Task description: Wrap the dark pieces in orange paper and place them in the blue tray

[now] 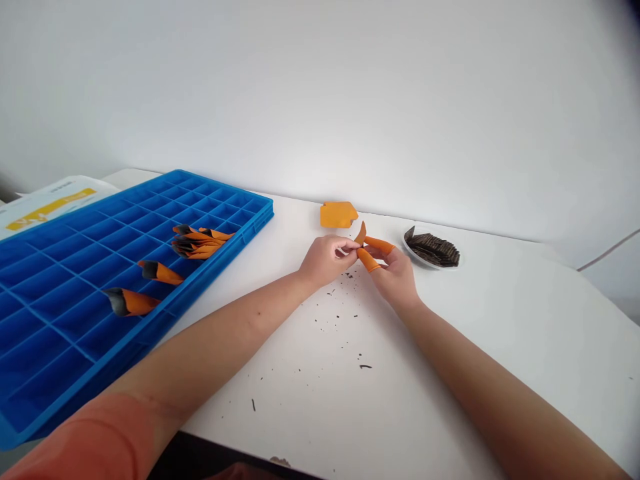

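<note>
Above the middle of the white table, my left hand (pixel 327 260) and my right hand (pixel 395 270) meet fingertip to fingertip. Between them is a small curved orange piece (pixel 361 233), its pointed end sticking up; the fingers hide its lower part. My left thumb and forefinger pinch it from one side. Orange finger cots cover two fingers of my right hand, closed at the piece from the other side. Just behind the hands lies a flat stack of orange sheets (pixel 337 215). Right of my right hand, a shallow whitish dish (pixel 443 267) holds several dark, thin, ridged pieces (pixel 433 250).
A blue compartment tray (pixel 215 267) fills the left side. Several rolled orange pieces with dark insides (pixel 143 303) lie in it. Beyond its left edge is a white and yellow packet (pixel 55 203). Dark crumbs (pixel 366 366) are scattered on the table (pixel 320 400). A white wall stands behind.
</note>
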`<state>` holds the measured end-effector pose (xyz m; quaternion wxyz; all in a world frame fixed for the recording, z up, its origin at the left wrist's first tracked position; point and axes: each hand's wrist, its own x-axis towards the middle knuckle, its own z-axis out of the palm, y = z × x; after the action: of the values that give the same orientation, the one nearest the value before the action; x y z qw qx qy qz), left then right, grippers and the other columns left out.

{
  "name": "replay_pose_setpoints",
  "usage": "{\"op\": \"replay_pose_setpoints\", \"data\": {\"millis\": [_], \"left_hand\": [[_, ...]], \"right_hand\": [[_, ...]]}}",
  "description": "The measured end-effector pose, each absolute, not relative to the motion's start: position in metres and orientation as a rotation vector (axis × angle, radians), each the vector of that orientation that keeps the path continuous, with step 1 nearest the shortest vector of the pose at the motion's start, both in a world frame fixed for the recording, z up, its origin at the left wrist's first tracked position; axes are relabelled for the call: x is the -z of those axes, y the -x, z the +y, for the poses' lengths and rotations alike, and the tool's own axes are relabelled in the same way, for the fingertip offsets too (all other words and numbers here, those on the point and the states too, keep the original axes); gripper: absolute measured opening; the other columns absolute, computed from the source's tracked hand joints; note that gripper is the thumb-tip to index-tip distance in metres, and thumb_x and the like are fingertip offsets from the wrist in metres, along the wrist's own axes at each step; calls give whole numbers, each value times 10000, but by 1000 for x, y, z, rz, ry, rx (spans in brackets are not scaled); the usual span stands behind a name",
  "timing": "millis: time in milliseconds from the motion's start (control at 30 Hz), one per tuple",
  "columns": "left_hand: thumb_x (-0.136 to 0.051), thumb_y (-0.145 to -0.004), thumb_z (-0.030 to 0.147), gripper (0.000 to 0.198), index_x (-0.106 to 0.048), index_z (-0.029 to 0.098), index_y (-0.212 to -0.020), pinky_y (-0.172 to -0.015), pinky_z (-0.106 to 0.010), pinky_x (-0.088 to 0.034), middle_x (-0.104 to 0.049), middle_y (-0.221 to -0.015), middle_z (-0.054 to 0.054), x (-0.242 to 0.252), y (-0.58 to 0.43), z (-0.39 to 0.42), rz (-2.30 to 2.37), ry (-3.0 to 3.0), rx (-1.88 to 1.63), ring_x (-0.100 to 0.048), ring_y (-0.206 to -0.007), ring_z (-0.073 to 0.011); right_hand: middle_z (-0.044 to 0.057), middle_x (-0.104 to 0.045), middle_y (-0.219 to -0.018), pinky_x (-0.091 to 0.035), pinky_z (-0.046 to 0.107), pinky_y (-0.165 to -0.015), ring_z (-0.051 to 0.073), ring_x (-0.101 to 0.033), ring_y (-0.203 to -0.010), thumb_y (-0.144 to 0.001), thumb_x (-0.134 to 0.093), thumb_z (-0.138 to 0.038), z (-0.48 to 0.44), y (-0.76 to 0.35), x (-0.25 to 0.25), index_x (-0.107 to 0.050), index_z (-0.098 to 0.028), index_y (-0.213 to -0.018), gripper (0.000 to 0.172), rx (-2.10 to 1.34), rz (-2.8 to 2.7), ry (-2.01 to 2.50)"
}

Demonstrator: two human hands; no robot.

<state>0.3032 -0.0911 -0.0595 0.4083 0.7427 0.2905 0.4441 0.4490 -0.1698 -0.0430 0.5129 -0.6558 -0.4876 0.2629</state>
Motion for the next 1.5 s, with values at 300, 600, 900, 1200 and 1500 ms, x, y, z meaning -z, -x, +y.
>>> {"op": "replay_pose_setpoints", "data": {"millis": [300, 600, 900, 1200, 1500], "left_hand": [[-674, -840, 150, 147, -797, 213, -889, -750, -307, -599, -760, -837, -25, 60, -305, -95, 791, -2095, -1144, -706, -762, -148], [-619, -880, 164, 190, -672, 233, -1049, -832, -358, -575, -750, -862, -10, 57, -305, -101, 793, -2264, -1232, -685, -881, -185], [-795, -775, 338, 832, -412, 276, -1510, -1257, -728, -136, -494, -1571, -135, 51, -284, -78, 600, -2669, -835, -365, -1508, -410], [-716, -785, 193, 555, -518, 209, -1303, -1015, -491, -519, -611, -1249, -128, 59, -293, -81, 512, -2564, -829, -539, -1193, -306], [-701, -828, 288, 632, -494, 243, -1423, -1064, -514, -498, -553, -1311, -130, 57, -295, -92, 489, -2463, -657, -510, -1253, -307]], "right_hand": [[92, -794, -956, -558, 389, -753, 231, -723, -845, -859, -600, -410, -169, -454, 49, -752, -193, -960, 283, -481, -1309, 1721], [77, -753, -879, -501, 385, -712, 220, -666, -772, -857, -568, -371, -172, -453, 45, -646, -214, -929, 189, -435, -1284, 1838], [49, -694, -870, -561, 386, -733, 193, -662, -784, -813, -631, -473, -164, -464, 50, -616, -212, -938, 290, -723, -1349, 1541], [12, -660, -812, -523, 369, -727, 185, -639, -759, -659, -726, -362, -166, -468, 41, -612, -222, -825, 246, -637, -1410, 1675], [55, -688, -1119, -527, 334, -674, 184, -651, -816, -601, -689, -242, -166, -468, 38, -597, -235, -1097, 504, -698, -1407, 1798]]}}
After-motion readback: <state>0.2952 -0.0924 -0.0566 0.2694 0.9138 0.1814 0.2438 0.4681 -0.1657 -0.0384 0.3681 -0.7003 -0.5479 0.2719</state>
